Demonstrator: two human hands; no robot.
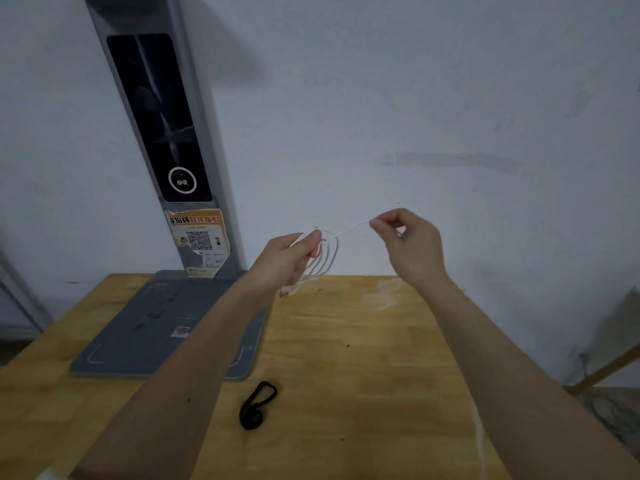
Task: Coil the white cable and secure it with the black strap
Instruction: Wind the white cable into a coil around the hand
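Note:
Raised above the far part of the wooden table (363, 358), my left hand (287, 259) grips a bundle of several loops of the white cable (323, 263); the loops hang down beside its fingers and a connector end dangles below. From the bundle a straight stretch of cable runs right to my right hand (410, 242), which pinches it between thumb and fingers. The black strap (257, 405) lies curled in a loop on the table nearer to me, between my forearms, touched by neither hand.
A grey flat base plate (149, 334) lies on the table's left half, with a tall grey column (166, 133) bearing a dark screen and a QR sticker rising against the wall. The table's right edge drops off near my right forearm.

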